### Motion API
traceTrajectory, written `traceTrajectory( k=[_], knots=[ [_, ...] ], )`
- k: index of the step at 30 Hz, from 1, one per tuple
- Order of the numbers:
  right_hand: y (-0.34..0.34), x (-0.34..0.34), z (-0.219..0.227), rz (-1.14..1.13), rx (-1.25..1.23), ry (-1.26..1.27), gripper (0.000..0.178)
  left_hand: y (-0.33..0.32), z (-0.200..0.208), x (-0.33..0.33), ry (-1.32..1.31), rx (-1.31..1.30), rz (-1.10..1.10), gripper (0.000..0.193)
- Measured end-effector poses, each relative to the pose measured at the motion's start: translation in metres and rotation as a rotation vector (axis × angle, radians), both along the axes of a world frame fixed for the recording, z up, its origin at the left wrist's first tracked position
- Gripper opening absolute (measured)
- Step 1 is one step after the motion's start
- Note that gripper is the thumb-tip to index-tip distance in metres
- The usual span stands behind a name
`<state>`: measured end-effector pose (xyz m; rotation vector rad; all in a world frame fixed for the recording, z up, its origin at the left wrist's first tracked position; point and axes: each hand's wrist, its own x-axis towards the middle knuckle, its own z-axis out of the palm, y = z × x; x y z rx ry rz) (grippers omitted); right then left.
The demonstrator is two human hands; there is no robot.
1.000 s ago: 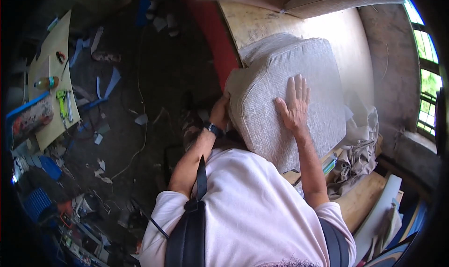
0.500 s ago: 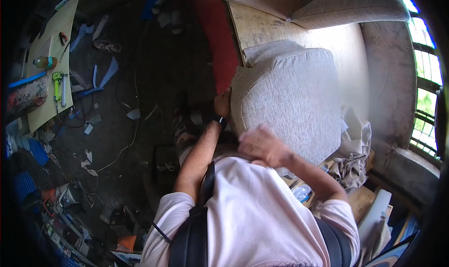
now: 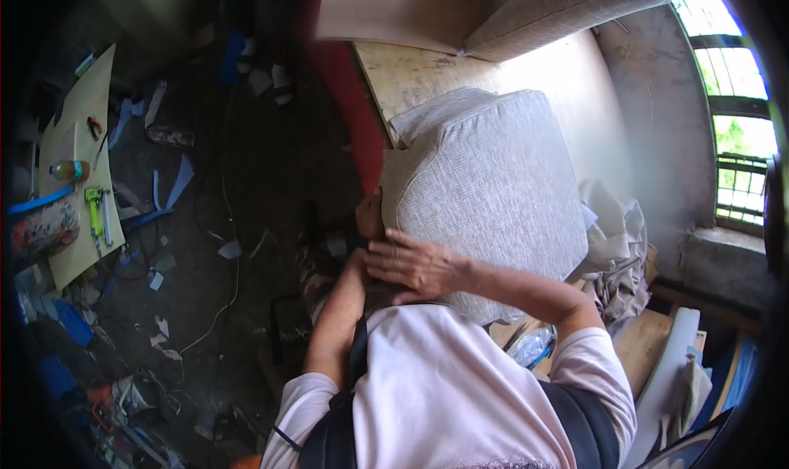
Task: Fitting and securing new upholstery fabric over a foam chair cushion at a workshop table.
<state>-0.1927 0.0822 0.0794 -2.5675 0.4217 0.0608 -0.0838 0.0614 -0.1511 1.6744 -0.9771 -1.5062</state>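
A boxy cushion (image 3: 493,185) in light grey-beige woven fabric stands in front of me, with a seam along its left edge and a loose flap of cloth (image 3: 436,111) at its far left. Low on that left side, my left hand (image 3: 369,214) is closed at the edge of the cushion; its fingertips are hidden. My right hand (image 3: 415,263) is open, fingers stretched to the left. It reaches across the cushion's near left corner and overlaps my left wrist in the picture, holding nothing.
Behind the cushion is a plywood tabletop (image 3: 394,74) carrying an upholstered piece (image 3: 575,17). Crumpled cloth (image 3: 620,247) lies to the right, near a barred window (image 3: 740,124). Scraps and cords litter the dark floor. At far left, a board (image 3: 70,247) holds a bottle (image 3: 70,170) and tools.
My right hand has swept left and nearer me, from the cushion's front to beside my left wrist. My left hand stays at the cushion's edge. The whole view has shifted slightly.
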Motion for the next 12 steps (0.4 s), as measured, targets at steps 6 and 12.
traceTrajectory(
  k=[6,12],
  knots=[
    [-0.068,-0.057,0.020,-0.781,-0.332,0.181,0.068,-0.010,0.022,-0.005,0.509,0.212,0.058,0.053],
    [-0.023,-0.074,-0.001,-0.831,-0.333,0.185,0.075,0.022,0.014,0.018,1.174,0.264,-0.040,0.073]
  ],
)
